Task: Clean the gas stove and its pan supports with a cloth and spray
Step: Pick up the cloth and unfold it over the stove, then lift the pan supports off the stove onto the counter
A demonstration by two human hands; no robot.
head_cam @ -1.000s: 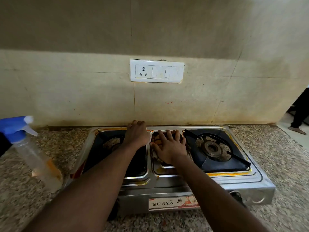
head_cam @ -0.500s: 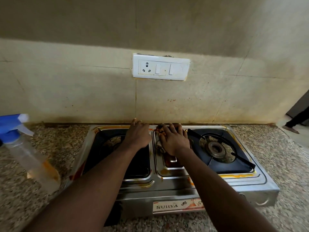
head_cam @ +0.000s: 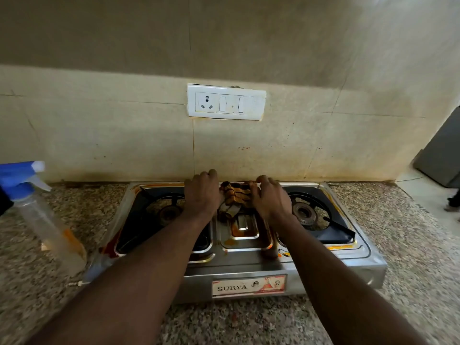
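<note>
A steel two-burner gas stove (head_cam: 236,267) stands on the granite counter against the wall, with orange stains in its middle tray. A brown and yellow striped cloth (head_cam: 235,195) lies crumpled at the back of that tray. My right hand (head_cam: 270,199) grips the cloth's right side with curled fingers. My left hand (head_cam: 202,192) rests fingers-down on the stove's back edge, touching the cloth's left side. Black pan supports sit over the left burner (head_cam: 168,212) and the right burner (head_cam: 307,212). A clear spray bottle (head_cam: 47,220) with a blue trigger head stands left of the stove.
A white socket and switch plate (head_cam: 226,102) is on the tiled wall above the stove. The speckled counter (head_cam: 410,232) extends to the right of the stove. A grey object (head_cam: 440,155) and someone's foot (head_cam: 453,205) show at the right edge.
My right hand moved from the middle tray to the stove's back edge and bunched the cloth, which now shows between both hands. My left hand stayed at the back edge.
</note>
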